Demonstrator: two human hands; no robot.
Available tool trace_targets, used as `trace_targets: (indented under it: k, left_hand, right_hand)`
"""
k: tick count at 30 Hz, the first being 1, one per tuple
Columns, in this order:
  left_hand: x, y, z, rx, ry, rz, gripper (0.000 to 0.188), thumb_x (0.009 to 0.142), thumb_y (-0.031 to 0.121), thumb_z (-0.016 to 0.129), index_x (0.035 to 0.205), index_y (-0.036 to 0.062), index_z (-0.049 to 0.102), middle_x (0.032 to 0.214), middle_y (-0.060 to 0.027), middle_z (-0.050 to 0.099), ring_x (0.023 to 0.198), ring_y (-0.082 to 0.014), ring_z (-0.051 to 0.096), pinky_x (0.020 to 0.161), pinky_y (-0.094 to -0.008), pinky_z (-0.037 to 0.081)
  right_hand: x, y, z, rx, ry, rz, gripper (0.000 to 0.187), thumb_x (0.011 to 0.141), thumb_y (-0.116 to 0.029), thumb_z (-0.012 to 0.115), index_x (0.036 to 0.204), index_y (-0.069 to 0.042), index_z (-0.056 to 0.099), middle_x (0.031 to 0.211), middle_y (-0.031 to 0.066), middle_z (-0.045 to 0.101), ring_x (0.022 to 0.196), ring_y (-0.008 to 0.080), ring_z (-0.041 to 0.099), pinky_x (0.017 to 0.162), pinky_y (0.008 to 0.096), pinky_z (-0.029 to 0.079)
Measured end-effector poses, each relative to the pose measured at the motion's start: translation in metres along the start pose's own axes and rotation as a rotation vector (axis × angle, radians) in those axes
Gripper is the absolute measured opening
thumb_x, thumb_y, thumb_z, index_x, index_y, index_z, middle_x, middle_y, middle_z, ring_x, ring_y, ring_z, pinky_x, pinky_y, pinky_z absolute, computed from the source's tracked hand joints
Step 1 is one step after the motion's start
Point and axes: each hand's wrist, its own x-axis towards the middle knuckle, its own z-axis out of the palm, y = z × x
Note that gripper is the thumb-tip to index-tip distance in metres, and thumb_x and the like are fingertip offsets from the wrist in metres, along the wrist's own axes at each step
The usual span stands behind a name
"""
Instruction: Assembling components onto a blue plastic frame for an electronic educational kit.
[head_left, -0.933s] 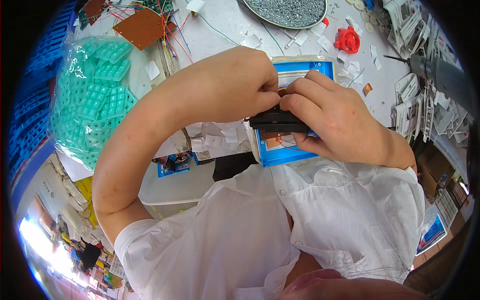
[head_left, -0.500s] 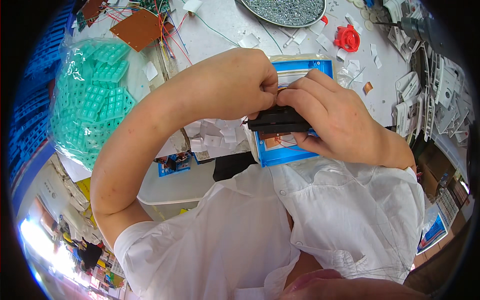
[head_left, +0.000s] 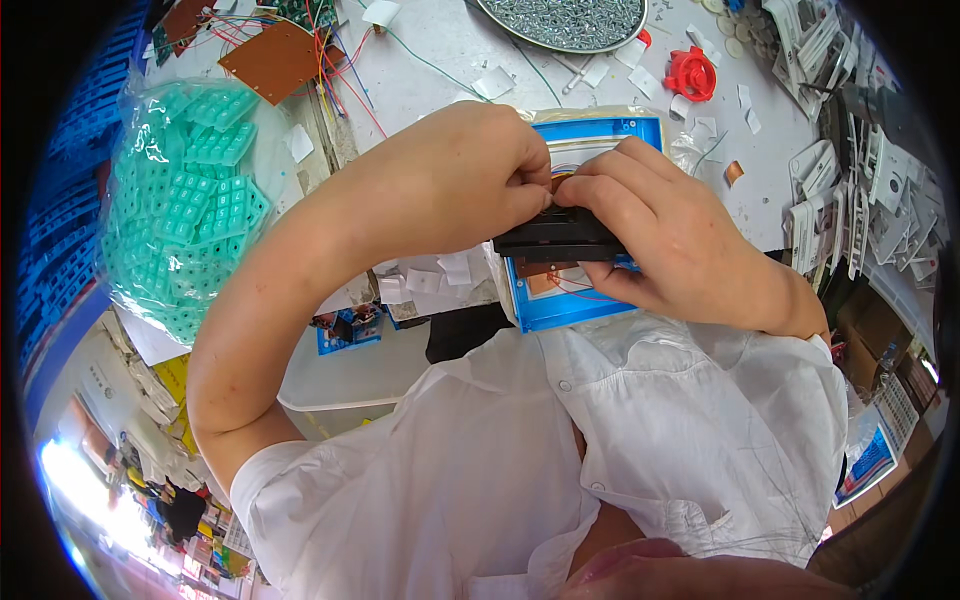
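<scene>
Black plastic part [head_left: 560, 240] sits above the blue frame [head_left: 575, 315], gripped between my right hand [head_left: 680, 235]'s thumb and fingers; my left hand [head_left: 490, 170] has thumb and forefinger pinched narrow at its upper edge, can't tell what's between them. Brown board and thin wires show inside the frame; farther out, red plastic ring [head_left: 691, 75] and screw tray [head_left: 568, 22] beyond, bagged teal keypads [head_left: 195, 205] off left.

Dark tool [head_left: 882, 112], prob. a driver (blurry), has swung rt. since earlier pics.
</scene>
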Motion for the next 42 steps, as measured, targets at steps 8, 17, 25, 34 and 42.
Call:
trace_targets:
  k: [8, 17, 25, 34, 42]
  left_hand:
    - [-0.013, -0.01, 0.004, 0.064, 0.117, 0.208, 0.009, 0.088, 0.007, 0.068, 0.091, -0.0013, 0.069, 0.072, -0.0114, 0.069, 0.059, -0.0171, 0.057, 0.057, -0.0324, 0.046]
    - [-0.016, -0.004, -0.001, -0.006, 0.086, 0.226, 0.006, 0.088, 0.004, 0.068, 0.09, -0.0002, 0.066, 0.072, -0.0101, 0.064, 0.061, -0.0197, 0.056, 0.057, -0.0322, 0.045]
    - [-0.026, -0.007, 0.011, 0.185, 0.269, 0.38, 0.011, 0.085, 0.002, 0.071, 0.094, 0.004, 0.066, 0.083, -0.011, 0.065, 0.074, -0.0315, 0.065, 0.062, -0.038, 0.05]
    - [-0.032, -0.005, 0.025, 0.175, 0.365, 0.396, 0.017, 0.081, -0.003, 0.073, 0.096, 0.0033, 0.069, 0.086, -0.0101, 0.067, 0.075, -0.0275, 0.068, 0.062, -0.0344, 0.053]
    - [-0.035, -0.011, 0.04, 0.111, 0.475, 0.369, 0.015, 0.082, -0.003, 0.074, 0.096, 0.0025, 0.07, 0.086, -0.0094, 0.067, 0.073, -0.0261, 0.066, 0.062, -0.0337, 0.052]
  right_hand:
    - [-0.002, 0.0, 0.003, -0.031, -0.029, 0.026, 0.055, 0.07, -0.012, 0.081, 0.119, -0.003, 0.057, 0.109, 0.0111, 0.058, 0.104, 0.032, 0.058, 0.078, 0.0388, 0.058]
    - [0.0, 0.0, 0.004, -0.031, 0.011, 0.0, 0.055, 0.07, -0.011, 0.08, 0.119, -0.001, 0.057, 0.107, 0.0119, 0.058, 0.101, 0.0324, 0.058, 0.076, 0.0387, 0.057]
    - [0.0, 0.001, 0.004, -0.026, 0.01, 0.02, 0.057, 0.071, -0.013, 0.083, 0.12, -0.002, 0.056, 0.106, 0.0115, 0.058, 0.101, 0.0327, 0.058, 0.076, 0.0396, 0.057]
    - [-0.001, 0.0, 0.004, -0.035, 0.011, 0.026, 0.06, 0.072, -0.014, 0.084, 0.123, -0.003, 0.055, 0.106, 0.0116, 0.059, 0.103, 0.0328, 0.059, 0.079, 0.0391, 0.058]
    - [-0.001, -0.001, 0.003, -0.036, 0.015, 0.026, 0.061, 0.071, -0.014, 0.084, 0.123, -0.003, 0.055, 0.105, 0.012, 0.06, 0.102, 0.0327, 0.06, 0.078, 0.039, 0.058]
